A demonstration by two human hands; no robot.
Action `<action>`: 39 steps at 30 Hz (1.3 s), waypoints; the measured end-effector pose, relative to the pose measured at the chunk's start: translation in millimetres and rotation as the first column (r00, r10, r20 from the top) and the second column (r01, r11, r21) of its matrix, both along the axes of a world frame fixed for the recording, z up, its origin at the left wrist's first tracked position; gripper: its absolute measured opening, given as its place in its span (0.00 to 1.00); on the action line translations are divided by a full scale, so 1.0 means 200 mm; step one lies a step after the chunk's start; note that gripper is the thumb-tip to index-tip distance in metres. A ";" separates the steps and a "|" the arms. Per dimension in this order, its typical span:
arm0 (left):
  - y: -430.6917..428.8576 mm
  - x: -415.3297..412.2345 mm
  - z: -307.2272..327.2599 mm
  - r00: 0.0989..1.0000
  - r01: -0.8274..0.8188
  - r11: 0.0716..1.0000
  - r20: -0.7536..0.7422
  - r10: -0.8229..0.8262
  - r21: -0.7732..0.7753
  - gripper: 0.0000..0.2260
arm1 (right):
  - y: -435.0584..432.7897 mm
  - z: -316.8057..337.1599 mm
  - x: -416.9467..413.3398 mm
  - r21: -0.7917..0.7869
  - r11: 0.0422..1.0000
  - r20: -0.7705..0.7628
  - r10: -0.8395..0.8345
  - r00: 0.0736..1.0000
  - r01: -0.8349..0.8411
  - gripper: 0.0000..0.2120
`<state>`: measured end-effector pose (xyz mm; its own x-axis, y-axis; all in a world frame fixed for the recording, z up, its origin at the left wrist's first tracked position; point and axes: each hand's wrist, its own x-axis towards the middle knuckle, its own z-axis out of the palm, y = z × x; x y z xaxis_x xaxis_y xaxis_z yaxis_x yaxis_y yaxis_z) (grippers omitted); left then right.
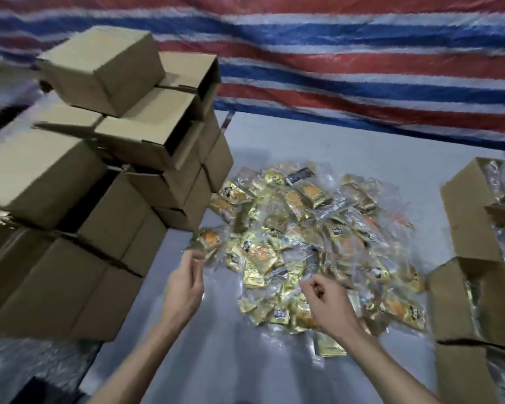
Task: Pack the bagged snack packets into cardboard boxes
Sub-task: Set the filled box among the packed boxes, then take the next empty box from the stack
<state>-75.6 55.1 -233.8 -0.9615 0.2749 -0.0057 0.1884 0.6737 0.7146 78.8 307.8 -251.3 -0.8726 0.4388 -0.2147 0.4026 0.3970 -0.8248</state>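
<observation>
A heap of clear bags holding gold and orange snack packets (306, 243) lies on the pale table (362, 150). My left hand (184, 284) pinches the edge of one bagged packet (207, 240) at the heap's left side. My right hand (324, 298) hovers over the near part of the heap with curled fingers pinching the clear plastic of a bag. Open cardboard boxes (473, 223) holding bagged packets stand at the right edge.
A tall stack of cardboard boxes (99, 170) fills the left side, close to my left hand. A red, white and blue striped tarp (347, 59) hangs behind the table. More open boxes (464, 371) sit at the near right.
</observation>
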 end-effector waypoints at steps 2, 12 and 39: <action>-0.14 -0.04 0.00 1.000 -0.011 1.000 -0.001 0.011 -0.016 0.07 | -0.10 0.00 -0.03 0.009 1.000 0.005 0.016 1.000 -0.016 0.11; -0.47 -0.28 0.19 0.990 -0.104 0.994 -0.105 0.099 -0.038 0.09 | -0.45 0.02 -0.11 0.022 0.999 0.043 0.037 0.998 -0.038 0.09; -1.21 -1.32 0.83 0.896 -0.434 0.891 0.036 0.442 -0.132 0.48 | -0.86 0.62 -0.94 0.007 0.996 -0.278 0.087 0.956 -0.089 0.08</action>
